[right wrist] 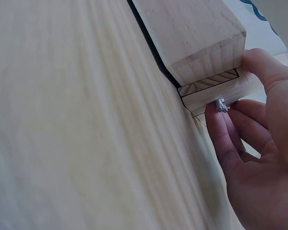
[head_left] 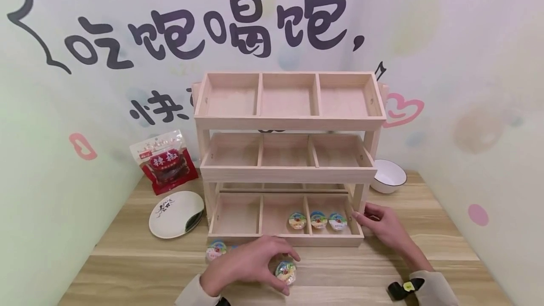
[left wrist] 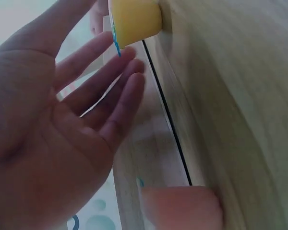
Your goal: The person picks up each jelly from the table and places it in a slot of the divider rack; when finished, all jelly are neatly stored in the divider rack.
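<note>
My left hand (head_left: 255, 261) is on the table in front of the wooden shelf (head_left: 289, 175), its thumb and fingers spread around a jelly cup (head_left: 285, 272). In the left wrist view, the yellow cup (left wrist: 137, 21) stands just beyond the fingertips. To the left of this hand lies another jelly cup (head_left: 216, 250), with one more mostly hidden behind the hand. My right hand (head_left: 384, 226) grips the shelf's lower right side, thumb at the front edge. The right wrist view shows its fingers beside a metal wing nut (right wrist: 222, 105) on the wood.
The bottom tier holds a jelly cup (head_left: 297, 221) in its middle compartment and two in the right one. Left of the shelf are a red snack bag (head_left: 167, 162) and a white plate (head_left: 174, 218). A white bowl (head_left: 388, 177) stands behind on the right.
</note>
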A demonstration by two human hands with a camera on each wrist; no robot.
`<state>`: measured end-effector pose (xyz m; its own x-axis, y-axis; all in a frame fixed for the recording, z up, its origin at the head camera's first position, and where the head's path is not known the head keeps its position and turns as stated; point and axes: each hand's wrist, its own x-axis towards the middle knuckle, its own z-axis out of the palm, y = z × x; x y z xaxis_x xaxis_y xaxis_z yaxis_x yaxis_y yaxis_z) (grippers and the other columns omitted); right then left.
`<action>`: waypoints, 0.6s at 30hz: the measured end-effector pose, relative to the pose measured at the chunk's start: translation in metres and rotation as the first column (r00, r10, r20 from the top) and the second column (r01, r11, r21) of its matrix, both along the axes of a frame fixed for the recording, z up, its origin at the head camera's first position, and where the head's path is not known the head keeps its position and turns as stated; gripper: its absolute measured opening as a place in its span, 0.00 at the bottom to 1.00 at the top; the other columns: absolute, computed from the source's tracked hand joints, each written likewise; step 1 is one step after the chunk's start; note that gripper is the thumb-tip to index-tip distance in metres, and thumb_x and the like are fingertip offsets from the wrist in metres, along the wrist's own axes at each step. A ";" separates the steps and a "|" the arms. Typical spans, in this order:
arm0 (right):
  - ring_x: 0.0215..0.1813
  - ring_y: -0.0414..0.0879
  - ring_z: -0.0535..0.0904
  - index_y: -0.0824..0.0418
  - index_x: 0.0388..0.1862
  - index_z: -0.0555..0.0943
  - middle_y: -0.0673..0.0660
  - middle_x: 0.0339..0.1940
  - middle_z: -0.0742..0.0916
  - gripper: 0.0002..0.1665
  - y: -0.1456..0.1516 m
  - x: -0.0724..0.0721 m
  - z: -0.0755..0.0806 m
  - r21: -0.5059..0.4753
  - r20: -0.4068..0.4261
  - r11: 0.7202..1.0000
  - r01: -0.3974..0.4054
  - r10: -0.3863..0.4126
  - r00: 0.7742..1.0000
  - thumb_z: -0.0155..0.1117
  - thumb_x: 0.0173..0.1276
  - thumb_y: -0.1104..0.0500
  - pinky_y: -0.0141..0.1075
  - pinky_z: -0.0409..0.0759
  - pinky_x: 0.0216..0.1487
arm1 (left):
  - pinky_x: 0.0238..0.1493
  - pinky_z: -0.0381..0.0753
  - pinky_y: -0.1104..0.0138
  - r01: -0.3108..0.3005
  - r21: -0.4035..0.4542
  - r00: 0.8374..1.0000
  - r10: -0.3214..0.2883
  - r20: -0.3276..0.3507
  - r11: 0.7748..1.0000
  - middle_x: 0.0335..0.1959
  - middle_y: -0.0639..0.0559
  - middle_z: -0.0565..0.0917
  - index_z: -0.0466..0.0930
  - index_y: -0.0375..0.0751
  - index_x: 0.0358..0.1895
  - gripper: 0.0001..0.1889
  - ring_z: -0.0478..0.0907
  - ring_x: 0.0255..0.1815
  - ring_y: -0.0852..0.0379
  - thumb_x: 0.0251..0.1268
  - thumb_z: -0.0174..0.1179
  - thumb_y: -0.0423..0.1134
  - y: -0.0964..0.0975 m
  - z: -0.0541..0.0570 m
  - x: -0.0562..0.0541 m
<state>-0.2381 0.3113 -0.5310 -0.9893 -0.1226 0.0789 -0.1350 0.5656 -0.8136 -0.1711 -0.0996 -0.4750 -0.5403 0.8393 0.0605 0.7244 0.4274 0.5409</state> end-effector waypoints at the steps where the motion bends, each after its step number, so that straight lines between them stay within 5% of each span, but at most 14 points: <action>1: 0.54 0.35 0.87 0.62 0.67 0.85 0.60 0.58 0.93 0.29 0.000 0.001 -0.001 -0.005 0.005 1.000 0.009 -0.009 1.000 0.73 0.77 0.45 0.27 0.83 0.53 | 0.71 0.78 0.66 0.004 -0.009 1.000 -0.004 0.009 1.000 0.58 0.64 0.88 0.86 0.52 0.62 0.29 0.79 0.63 0.68 0.59 0.82 0.56 0.000 -0.001 0.001; 10: 0.56 0.36 0.86 0.60 0.68 0.85 0.60 0.60 0.92 0.29 -0.001 0.004 -0.002 -0.002 0.007 1.000 -0.007 0.007 1.000 0.72 0.77 0.45 0.27 0.83 0.55 | 0.65 0.79 0.73 0.026 -0.010 1.000 -0.026 0.011 1.000 0.58 0.62 0.88 0.88 0.50 0.61 0.23 0.80 0.60 0.72 0.64 0.80 0.46 0.002 -0.005 0.001; 18: 0.59 0.42 0.86 0.60 0.69 0.84 0.62 0.62 0.91 0.30 0.000 -0.001 0.001 0.006 0.018 1.000 -0.012 0.012 1.000 0.71 0.78 0.43 0.25 0.82 0.56 | 0.41 0.81 0.80 -0.005 0.027 0.997 0.003 0.079 1.000 0.57 0.57 0.88 0.87 0.49 0.62 0.23 0.79 0.32 0.74 0.64 0.80 0.39 0.002 -0.003 -0.003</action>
